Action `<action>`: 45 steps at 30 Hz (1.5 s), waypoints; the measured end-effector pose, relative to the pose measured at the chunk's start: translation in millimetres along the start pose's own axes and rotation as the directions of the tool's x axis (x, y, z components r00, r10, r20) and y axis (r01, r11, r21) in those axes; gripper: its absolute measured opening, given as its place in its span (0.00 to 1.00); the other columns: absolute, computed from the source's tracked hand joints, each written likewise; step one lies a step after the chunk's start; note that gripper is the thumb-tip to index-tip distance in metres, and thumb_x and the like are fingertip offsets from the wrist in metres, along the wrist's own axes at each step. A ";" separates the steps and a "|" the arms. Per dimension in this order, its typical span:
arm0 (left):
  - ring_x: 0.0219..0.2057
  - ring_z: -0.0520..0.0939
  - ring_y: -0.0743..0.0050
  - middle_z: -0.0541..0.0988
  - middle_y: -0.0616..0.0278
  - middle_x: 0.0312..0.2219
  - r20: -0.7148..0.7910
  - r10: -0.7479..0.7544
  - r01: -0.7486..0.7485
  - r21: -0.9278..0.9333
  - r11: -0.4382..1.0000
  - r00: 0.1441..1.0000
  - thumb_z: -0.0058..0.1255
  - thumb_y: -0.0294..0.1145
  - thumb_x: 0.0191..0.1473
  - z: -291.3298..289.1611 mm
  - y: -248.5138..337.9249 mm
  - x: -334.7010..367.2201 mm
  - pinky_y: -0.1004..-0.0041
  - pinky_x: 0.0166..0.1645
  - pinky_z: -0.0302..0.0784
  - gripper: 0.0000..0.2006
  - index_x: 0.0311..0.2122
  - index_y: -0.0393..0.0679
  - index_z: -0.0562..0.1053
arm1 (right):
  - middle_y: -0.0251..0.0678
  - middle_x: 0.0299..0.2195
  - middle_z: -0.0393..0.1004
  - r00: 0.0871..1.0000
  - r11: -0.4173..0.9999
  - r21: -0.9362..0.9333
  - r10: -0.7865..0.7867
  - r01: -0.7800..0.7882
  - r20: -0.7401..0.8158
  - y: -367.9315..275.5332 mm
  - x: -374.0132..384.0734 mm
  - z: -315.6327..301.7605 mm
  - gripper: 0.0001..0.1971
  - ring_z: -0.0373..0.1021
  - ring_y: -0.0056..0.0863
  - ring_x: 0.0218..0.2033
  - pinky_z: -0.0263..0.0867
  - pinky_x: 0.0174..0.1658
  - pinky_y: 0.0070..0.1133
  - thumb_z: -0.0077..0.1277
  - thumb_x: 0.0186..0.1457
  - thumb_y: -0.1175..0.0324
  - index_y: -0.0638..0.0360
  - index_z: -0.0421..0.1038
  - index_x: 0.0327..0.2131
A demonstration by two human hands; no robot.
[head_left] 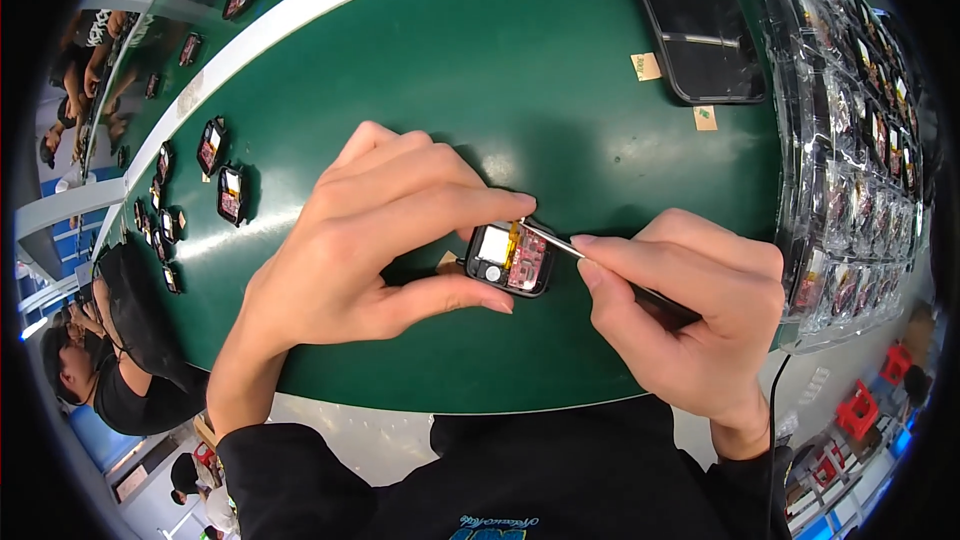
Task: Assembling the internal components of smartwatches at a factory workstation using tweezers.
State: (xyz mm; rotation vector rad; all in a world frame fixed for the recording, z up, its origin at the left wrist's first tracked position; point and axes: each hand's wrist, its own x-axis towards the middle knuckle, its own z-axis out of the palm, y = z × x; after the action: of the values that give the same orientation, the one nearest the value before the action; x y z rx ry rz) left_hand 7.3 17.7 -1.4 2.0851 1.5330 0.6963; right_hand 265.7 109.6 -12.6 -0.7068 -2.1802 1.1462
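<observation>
Steadying the small black-rimmed device (508, 258) with my left hand (370, 230), I had the index fingertip at its far rim and the thumb at its near one, so it sat pinched between them, open side up, around the middle of the green table (400, 70). My right hand (690, 310) pinched a slim metal-tipped tool (552, 240) between thumb and forefinger, its point reaching in from the right toward the far end of the yellow strip (515, 244), beside the red circuit board (530, 260); whether the tip pressed or only hovered, I could not tell. I judged the step to be fine work around that strip, and reckoned the next move called for a still left grip and a small, light motion of the tip, kept off the board's parts. Room opened widest on the far side, up to the pale border strip (300, 15). To the left, similar open units (231, 192) lay grouped, well apart from the device. At the far right lay a black slab (705, 30), phone-like, and clear plastic trays (850, 180) lined the right edge, where a wide swing could have knocked them. The near edge passed under my forearms.
</observation>
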 end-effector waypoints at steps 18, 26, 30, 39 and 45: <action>0.32 0.81 0.65 0.87 0.61 0.34 0.019 0.009 -0.010 0.055 0.998 1.000 0.79 0.54 0.38 -4.5 -1.3 2.9 0.67 0.42 0.66 0.33 0.47 0.40 0.86 | 0.33 0.24 0.76 0.962 0.946 -0.208 -0.266 0.247 -0.068 8.2 -5.7 10.4 0.16 0.72 0.23 0.19 0.66 0.23 0.20 0.67 0.44 0.87 0.67 0.88 0.40; 0.33 0.82 0.66 0.87 0.61 0.33 0.059 0.055 -0.050 -0.086 0.995 0.997 0.77 0.56 0.40 -9.5 -15.1 3.6 0.65 0.41 0.62 0.33 0.45 0.39 0.87 | 0.34 0.23 0.78 0.995 0.994 -0.049 -0.096 0.096 -0.003 2.8 -2.9 2.6 0.14 0.70 0.18 0.19 0.60 0.22 0.18 0.66 0.46 0.87 0.68 0.88 0.39; 0.33 0.82 0.66 0.87 0.61 0.33 0.071 0.080 -0.075 -0.072 0.995 0.994 0.76 0.57 0.41 -10.1 -14.4 3.5 0.65 0.41 0.60 0.33 0.45 0.39 0.87 | 0.33 0.23 0.77 0.996 0.996 -0.033 -0.083 0.084 0.020 1.8 -2.3 2.0 0.13 0.69 0.16 0.19 0.57 0.21 0.17 0.65 0.47 0.87 0.68 0.88 0.39; 0.32 0.82 0.65 0.87 0.60 0.33 0.100 0.093 -0.087 -0.056 0.995 0.991 0.75 0.59 0.44 -12.8 -9.5 7.2 0.65 0.41 0.60 0.32 0.44 0.39 0.87 | 0.34 0.23 0.77 0.994 0.994 -0.024 -0.110 0.110 0.026 4.1 -1.7 3.4 0.13 0.68 0.16 0.19 0.57 0.21 0.16 0.65 0.46 0.88 0.69 0.87 0.38; 0.32 0.82 0.65 0.87 0.59 0.34 0.124 0.122 -0.117 -0.048 0.992 0.985 0.74 0.59 0.45 -14.0 -11.5 8.4 0.66 0.41 0.61 0.31 0.43 0.38 0.86 | 0.35 0.23 0.78 0.995 0.995 -0.004 -0.096 0.096 0.001 5.4 -3.1 3.3 0.13 0.69 0.17 0.19 0.57 0.22 0.16 0.65 0.47 0.87 0.70 0.87 0.38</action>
State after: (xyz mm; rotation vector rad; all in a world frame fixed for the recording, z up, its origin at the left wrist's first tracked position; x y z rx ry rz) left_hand -7.9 29.9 3.2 2.1608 1.3239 0.6191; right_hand 266.6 108.3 -19.5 -0.5965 -2.1929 1.0935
